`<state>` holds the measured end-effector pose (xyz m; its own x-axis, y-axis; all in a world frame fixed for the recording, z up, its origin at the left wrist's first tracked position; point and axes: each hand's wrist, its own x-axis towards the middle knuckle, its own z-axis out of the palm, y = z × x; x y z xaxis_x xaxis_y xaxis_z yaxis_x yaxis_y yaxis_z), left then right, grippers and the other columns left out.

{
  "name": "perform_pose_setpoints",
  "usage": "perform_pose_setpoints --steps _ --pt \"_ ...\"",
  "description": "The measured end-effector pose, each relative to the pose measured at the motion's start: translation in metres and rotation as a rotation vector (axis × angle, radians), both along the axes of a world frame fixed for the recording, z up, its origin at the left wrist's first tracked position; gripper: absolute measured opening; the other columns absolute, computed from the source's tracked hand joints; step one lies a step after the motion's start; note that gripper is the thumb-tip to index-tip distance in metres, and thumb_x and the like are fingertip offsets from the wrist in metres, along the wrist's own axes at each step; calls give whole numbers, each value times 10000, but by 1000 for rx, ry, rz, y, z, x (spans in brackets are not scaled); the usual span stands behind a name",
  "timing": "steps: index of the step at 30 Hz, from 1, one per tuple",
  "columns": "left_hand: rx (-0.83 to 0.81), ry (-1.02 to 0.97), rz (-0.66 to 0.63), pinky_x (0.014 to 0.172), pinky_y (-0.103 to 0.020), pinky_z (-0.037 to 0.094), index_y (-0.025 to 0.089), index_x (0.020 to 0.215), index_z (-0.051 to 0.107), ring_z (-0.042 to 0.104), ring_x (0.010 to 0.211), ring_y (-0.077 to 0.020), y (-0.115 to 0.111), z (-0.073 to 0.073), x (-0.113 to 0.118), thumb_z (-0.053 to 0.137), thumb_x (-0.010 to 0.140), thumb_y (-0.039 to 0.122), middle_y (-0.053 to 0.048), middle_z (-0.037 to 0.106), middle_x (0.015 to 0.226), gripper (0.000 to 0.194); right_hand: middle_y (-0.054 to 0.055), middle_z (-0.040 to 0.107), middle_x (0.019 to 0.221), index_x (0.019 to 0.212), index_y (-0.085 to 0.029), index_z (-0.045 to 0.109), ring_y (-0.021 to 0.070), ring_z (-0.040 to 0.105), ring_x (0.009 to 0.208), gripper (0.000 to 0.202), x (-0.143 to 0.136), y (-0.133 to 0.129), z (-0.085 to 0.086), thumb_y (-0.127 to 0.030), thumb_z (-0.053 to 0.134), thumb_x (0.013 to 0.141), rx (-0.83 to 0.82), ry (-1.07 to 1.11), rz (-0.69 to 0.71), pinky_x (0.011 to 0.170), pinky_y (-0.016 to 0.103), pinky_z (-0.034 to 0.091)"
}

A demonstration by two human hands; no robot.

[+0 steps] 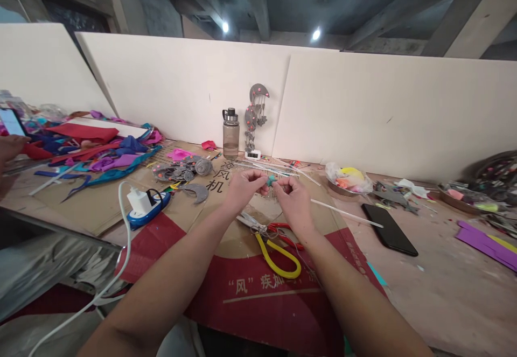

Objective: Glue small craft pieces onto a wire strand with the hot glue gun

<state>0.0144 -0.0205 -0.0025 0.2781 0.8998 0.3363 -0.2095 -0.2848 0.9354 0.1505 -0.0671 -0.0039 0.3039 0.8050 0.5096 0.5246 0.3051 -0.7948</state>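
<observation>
My left hand (244, 189) and my right hand (294, 200) meet over the middle of the cardboard. Between their fingertips is a small teal piece (271, 180), which both hands pinch. Its exact shape is too small to tell. A thin white stick (347, 212) extends rightward from beside my right hand; whether the hand holds it is hidden. Just below the hands lie scissors with yellow handles (283, 271) and a red-handled tool (285, 233), partly overlapping.
A bottle (231, 136) and a grey moon ornament (257, 96) stand behind. Left are a power strip (148, 209), grey felt pieces (177, 168) and colourful fabric (121, 147). A phone (390, 230) and a bowl (343, 189) lie right. Another person's hand (11, 147) is far left.
</observation>
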Motion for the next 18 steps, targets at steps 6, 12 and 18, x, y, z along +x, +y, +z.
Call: perform_pose_setpoints --steps 6,12,18 --pt "-57 -2 -53 598 -254 495 131 723 635 565 533 -97 3 -1 1 696 712 326 4 615 593 205 -21 528 618 731 -177 631 123 425 573 192 2 1 -1 -368 622 746 -5 21 -5 585 266 345" --pt "29 123 6 600 -246 493 135 731 630 566 535 -97 3 -2 0 658 735 331 6 615 584 197 -24 515 613 704 -179 618 117 409 560 206 2 1 0 -381 634 736 -3 24 -17 576 266 339" --pt "67 205 60 593 -243 492 139 745 627 561 532 -97 2 -1 -1 631 729 303 9 616 587 165 -32 488 622 736 -179 619 116 401 578 190 5 2 0 -368 639 743 1 -7 -22 585 262 332"
